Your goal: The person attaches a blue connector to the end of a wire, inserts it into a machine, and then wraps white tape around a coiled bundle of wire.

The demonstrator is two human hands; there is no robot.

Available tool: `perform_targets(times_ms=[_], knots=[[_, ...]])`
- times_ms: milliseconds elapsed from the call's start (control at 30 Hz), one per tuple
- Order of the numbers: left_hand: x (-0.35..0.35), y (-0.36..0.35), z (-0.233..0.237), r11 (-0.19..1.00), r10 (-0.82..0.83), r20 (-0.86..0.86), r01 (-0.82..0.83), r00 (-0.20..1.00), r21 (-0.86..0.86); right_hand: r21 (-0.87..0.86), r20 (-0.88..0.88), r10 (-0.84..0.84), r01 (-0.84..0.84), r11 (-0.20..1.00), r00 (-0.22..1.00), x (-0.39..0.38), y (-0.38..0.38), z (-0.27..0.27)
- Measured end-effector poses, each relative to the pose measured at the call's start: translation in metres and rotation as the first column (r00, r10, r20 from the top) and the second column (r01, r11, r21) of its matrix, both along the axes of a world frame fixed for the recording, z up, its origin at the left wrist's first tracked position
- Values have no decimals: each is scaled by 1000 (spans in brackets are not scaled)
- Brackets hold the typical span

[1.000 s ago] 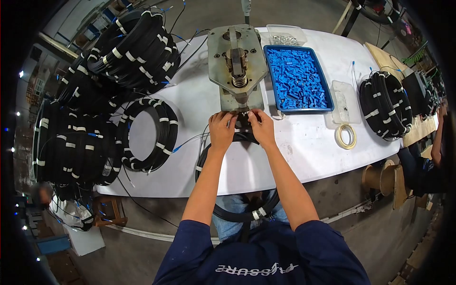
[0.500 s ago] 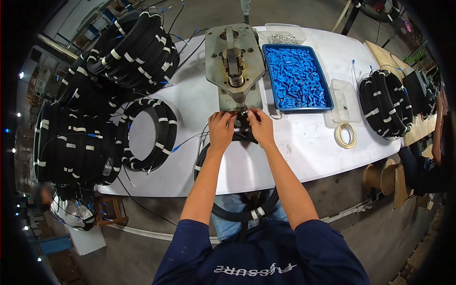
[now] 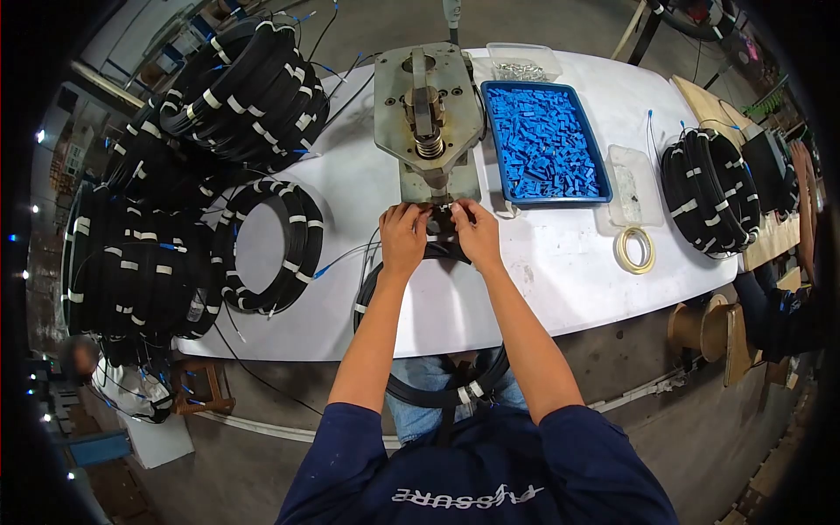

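- Head view: press [image 3: 427, 121] lies straight ahead, long axis pointing away; left hand [image 3: 403, 234] and right hand [image 3: 476, 233] about equally near;
- both curled into pinches; what they hold, cannot tell

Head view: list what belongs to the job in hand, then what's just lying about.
Apparently in the job:
left hand
right hand
press
coil under the arms

Untouched, apparently lying about:
blue parts, perhaps stock
tape roll
clear tray
right coil
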State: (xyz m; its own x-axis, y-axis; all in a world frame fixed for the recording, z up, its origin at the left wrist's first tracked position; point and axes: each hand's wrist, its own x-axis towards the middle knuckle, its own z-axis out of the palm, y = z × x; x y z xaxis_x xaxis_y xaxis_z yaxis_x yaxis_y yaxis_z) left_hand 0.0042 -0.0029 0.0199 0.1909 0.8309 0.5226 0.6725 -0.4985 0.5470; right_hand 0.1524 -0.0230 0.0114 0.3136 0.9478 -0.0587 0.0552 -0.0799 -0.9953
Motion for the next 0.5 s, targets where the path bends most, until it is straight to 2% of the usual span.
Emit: perform_targets(times_ms=[500], knots=[[2, -1, 3, 1000, 1, -1, -1, 1000, 23, -3, -11, -13, 12, 1000, 1000, 1, 0, 1]])
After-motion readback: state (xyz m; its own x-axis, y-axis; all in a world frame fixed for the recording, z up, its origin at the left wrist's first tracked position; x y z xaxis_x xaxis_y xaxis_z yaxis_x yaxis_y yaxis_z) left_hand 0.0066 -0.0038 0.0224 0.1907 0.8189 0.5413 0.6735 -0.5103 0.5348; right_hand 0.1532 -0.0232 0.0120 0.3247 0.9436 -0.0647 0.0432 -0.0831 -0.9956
